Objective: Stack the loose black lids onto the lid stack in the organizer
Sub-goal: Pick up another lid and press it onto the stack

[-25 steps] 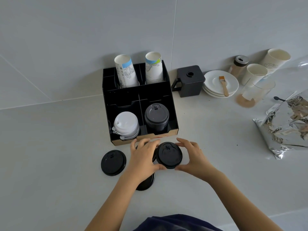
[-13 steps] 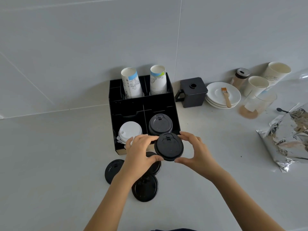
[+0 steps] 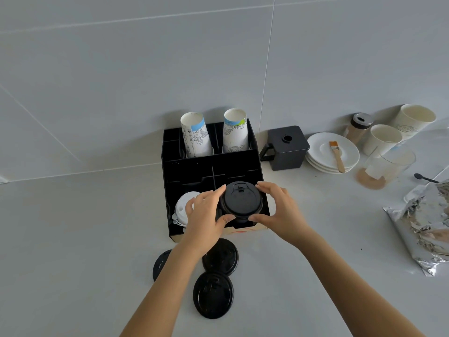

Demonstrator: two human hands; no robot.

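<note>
At centre of a pale grey table [image 3: 73, 239], against a grey tiled wall, stood a black compartmented organizer [image 3: 211, 166] w/ a cardboard-brown front edge. Its front-right compartment held the stack of round black plastic lids [image 3: 241, 203]. Both hands gripped the top of that stack: left hand [image 3: 204, 215] on its left side w/ thumb at the front rim and fingers at the back, right hand [image 3: 277, 210] mirrored on the right side, each curved narrowly round the rim. Whether the top lid was fully seated, cannot tell.

Front-left compartment held a stack of round white plastic lids [image 3: 182, 207], partly behind the left hand. Two printed white paper cups [image 3: 196, 136] stood in the back compartments.

Three loose black lids lay flat on the table in front of the organizer: one [image 3: 160, 263] partly hidden under the left forearm, one [image 3: 222, 257] just beside the organizer's front edge, one [image 3: 213, 295] nearest the viewer.

To the right: a square black lidded container [image 3: 286, 147], a stack of white saucers [image 3: 332, 152] w/ a wooden brush [image 3: 336, 155] on top, and a crumpled silver foil bag [image 3: 422, 224].
</note>
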